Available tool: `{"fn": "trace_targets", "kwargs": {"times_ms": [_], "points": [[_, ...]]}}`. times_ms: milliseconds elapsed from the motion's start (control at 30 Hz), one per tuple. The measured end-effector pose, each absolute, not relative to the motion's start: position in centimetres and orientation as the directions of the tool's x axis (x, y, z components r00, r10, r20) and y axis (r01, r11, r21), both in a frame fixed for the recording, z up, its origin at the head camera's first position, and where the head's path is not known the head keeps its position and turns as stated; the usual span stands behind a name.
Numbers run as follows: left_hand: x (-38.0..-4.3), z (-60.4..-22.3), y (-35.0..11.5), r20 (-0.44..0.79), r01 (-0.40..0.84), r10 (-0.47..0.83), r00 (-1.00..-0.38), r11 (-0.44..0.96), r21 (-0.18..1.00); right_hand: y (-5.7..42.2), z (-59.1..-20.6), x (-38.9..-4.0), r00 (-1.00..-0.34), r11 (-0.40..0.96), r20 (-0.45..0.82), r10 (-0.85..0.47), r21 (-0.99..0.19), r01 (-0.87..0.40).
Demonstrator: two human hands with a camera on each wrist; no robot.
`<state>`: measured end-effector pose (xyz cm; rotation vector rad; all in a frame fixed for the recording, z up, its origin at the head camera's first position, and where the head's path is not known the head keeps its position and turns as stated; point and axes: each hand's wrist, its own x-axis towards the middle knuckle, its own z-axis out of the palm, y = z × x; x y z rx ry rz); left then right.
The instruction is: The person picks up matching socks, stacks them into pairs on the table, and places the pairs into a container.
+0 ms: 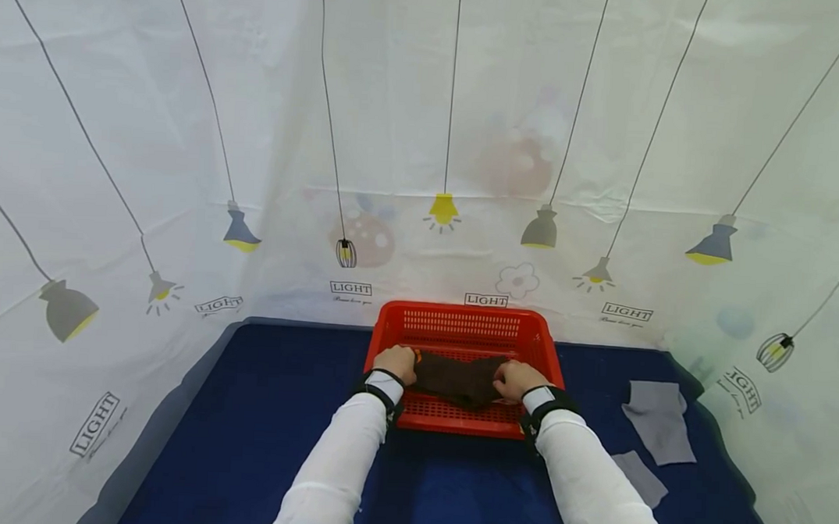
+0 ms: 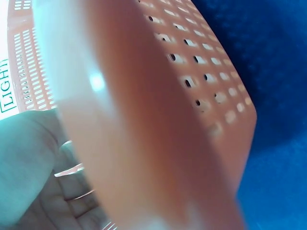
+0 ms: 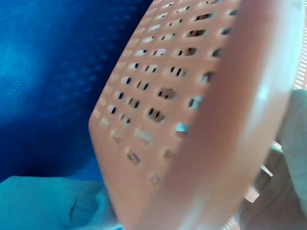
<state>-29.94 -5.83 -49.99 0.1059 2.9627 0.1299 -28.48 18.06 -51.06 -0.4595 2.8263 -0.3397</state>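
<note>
A dark brown cloth [image 1: 456, 379] is stretched sideways inside a red perforated plastic basket [image 1: 461, 426]. At the cloth's left end, beside a small orange patch, my left hand [image 1: 395, 362] grips it. My right hand [image 1: 518, 379] pinches the right end with bent fingers. The left wrist view has the basket rim [image 2: 129, 120] across its middle, with part of the left palm and fingers behind it. Likewise, the basket wall [image 3: 139, 105] fills much of the right wrist view and hides most of the right hand.
Two grey cloth pieces lie on the dark blue table cover [image 1: 279, 412] right of the basket: a larger one [image 1: 660, 425] and a smaller one [image 1: 640, 479]. Behind the basket hangs a pale sheet [image 1: 397, 136] printed with lamps.
</note>
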Motion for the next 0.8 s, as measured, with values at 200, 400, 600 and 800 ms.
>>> {"fn": "trace_targets", "kwargs": {"times_ms": [200,400,600,800], "points": [[-29.8,-49.9,-5.7,-0.201,0.050,0.065,-0.977,0.996,0.080,18.4,-51.6,-28.2,-0.920,0.930,-0.236,-0.313,-0.271,-0.247],[-29.7,-50.1,-6.0,-0.212,0.074,0.094,-0.973,0.992,0.103,18.9,-51.4,-28.2,-0.910,0.916,-0.229,-0.346,-0.290,-0.276],[-29.9,-49.3,-6.4,-0.271,0.141,0.180,-0.946,0.978,0.156,19.5,-50.1,-28.4,-0.882,0.890,-0.249,-0.399,-0.335,-0.308],[-29.4,-47.2,-6.6,-0.299,0.234,0.283,-0.911,0.954,0.187,19.2,-48.3,-28.5,-0.878,0.870,-0.201,-0.434,-0.347,-0.350]]}}
